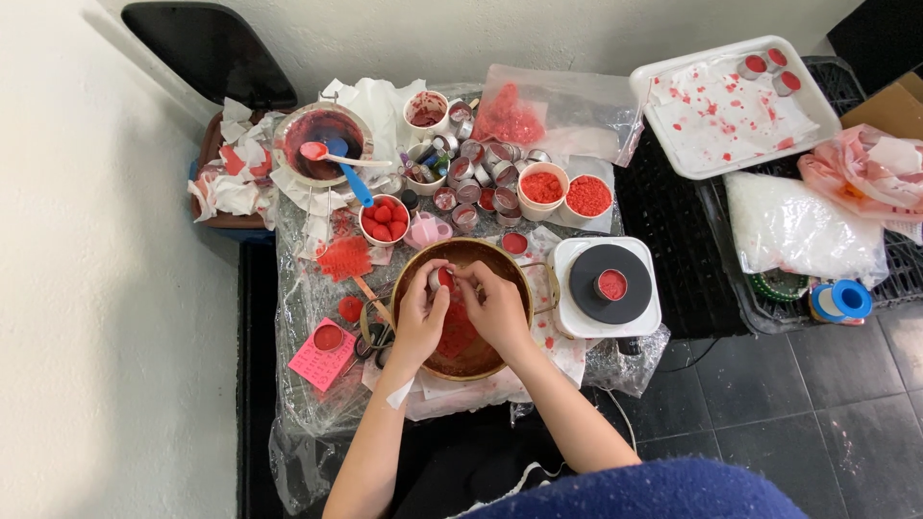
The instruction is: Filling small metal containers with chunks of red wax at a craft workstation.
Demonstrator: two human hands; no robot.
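Both hands crowd a small cup (441,279) over the bowl (413,264), fingers hiding most of it. At the desk's far right, a cardboard box (889,104) gets cut off by the picture's edge.

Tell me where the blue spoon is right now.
In the head view, the blue spoon lies at the upper left of the table, its bowl in the red-stained strainer and its handle pointing toward the cup of red pieces.
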